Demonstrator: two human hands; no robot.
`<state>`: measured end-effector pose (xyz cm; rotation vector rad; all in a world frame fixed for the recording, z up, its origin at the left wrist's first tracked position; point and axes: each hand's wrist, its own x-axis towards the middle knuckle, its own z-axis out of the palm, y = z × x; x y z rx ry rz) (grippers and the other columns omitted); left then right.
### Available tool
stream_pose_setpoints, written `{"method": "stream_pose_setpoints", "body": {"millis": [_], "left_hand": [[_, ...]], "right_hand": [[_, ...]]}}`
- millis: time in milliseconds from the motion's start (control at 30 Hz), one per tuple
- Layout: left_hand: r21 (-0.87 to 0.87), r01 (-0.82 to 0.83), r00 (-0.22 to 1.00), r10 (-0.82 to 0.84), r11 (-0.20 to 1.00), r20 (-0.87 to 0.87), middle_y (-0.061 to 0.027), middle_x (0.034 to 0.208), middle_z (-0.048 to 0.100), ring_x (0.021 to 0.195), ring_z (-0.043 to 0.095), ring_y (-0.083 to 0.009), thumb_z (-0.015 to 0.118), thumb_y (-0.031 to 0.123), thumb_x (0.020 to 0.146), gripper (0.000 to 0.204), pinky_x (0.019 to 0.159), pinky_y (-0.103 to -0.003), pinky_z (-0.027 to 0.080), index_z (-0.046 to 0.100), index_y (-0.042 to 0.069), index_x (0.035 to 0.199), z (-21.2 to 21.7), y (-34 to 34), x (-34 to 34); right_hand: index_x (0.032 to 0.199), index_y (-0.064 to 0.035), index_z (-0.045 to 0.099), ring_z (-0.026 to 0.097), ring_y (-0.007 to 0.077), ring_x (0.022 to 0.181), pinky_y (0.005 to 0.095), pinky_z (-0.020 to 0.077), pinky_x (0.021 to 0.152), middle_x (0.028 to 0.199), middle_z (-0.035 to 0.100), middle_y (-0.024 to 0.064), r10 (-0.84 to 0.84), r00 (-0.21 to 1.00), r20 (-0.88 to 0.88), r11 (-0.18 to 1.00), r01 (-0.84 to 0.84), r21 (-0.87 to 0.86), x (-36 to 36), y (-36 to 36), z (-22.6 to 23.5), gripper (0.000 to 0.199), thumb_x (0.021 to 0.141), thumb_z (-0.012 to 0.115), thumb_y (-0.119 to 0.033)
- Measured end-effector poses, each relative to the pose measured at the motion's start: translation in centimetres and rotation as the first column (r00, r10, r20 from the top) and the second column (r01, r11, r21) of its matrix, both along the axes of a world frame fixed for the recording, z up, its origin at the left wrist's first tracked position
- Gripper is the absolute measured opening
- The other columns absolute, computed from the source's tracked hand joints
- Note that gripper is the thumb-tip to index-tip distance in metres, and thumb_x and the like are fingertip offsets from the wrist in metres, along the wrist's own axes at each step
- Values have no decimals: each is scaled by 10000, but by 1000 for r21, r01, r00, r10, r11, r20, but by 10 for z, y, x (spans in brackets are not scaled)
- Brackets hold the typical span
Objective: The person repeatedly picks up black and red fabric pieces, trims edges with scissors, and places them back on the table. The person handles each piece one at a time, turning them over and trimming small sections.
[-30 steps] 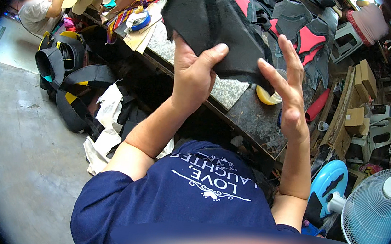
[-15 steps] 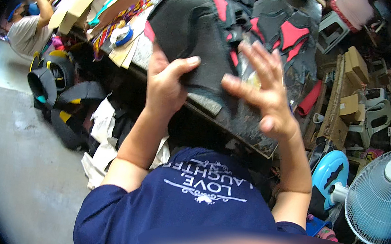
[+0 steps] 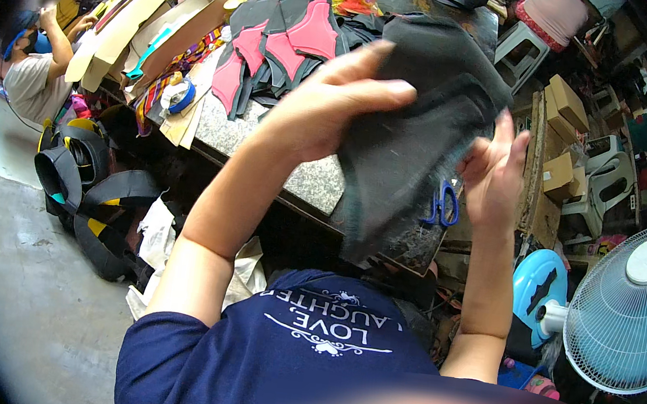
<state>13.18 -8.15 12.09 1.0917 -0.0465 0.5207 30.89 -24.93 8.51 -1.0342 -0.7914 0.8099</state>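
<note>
- our left grip (image 3: pixel 309 117) is grasping the black panel (image 3: pixel 417 149) by its left side, as far as we can judge: thumb lapped over the face, blurry though
- our right grip (image 3: pixel 495 178) is at the panel's right edge with a couple of fingers stuck up; can't tell if it's clenched on it or just touching
- the panel itself is up in the air, tilted, its lower tip past the near edge of the desk (image 3: pixel 412 248)
- our read on the step in hand: handling the panel off the desk. next move probably calls for a steady hold on both sides, since it looks bendy
- just beyond it, blue-handled scissors (image 3: pixel 443 203) on the desk, near our right grip
- left of that, a pale speckled slab (image 3: pixel 313 185), then black and red pieces (image 3: pixel 311 29) in a pile
- further left, a blue tape roll (image 3: pixel 183 98)
</note>
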Motion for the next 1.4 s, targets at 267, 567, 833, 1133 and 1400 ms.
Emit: {"method": "stream_pose_setpoints", "body": {"millis": [267, 567, 833, 1133, 1400], "left_hand": [[424, -26, 977, 113, 905, -182, -75, 1186, 616, 1071, 567, -120, 690, 201, 892, 518, 962, -283, 440, 494, -25, 1315, -29, 32, 101], [943, -331, 889, 324, -36, 324, -163, 1292, 553, 1256, 472, -348, 570, 395, 928, 502, 1062, -479, 369, 525, 96, 1330, -93, 63, 187], [781, 387, 806, 591, -490, -29, 22, 1608, 176, 1453, 156, -418, 516, 608, 889, 601, 1009, -789, 205, 338, 478, 1448, -141, 101, 255], [909, 218, 757, 649, -357, 74, -80, 1392, 534, 1311, 433, -409, 571, 427, 900, 481, 992, -714, 335, 494, 385, 1373, -116, 121, 288], [944, -54, 875, 471, 325, -112, -194, 1139, 655, 1050, 637, -315, 615, 265, 912, 405, 933, -383, 485, 589, 77, 1270, -114, 116, 210]], "right_hand": [[1537, -61, 28, 553, 270, 1163, 374, 449, 1015, 1274, 508, 219, -171, 966, 193, 940, 101, 326, 91, 64, 44, 971, 797, 646, 58], [1530, -102, 120, 591, 270, 1094, 410, 470, 982, 1215, 573, 160, -377, 923, 80, 881, 331, 337, 176, 38, 34, 935, 783, 648, 96], [1511, -95, 254, 591, 239, 1118, 426, 447, 990, 1238, 587, 128, -620, 783, -45, 776, 621, 111, 184, -10, 29, 786, 835, 642, 12], [1464, -132, 303, 585, 300, 1060, 516, 476, 930, 1201, 567, 149, -529, 780, -334, 785, 599, 157, 240, 41, -16, 792, 781, 636, 90], [1517, -172, 152, 543, 335, 1086, 563, 461, 826, 1359, 425, 186, -739, 646, -194, 673, 692, -260, 224, 125, -139, 1028, 656, 640, 106]]}}
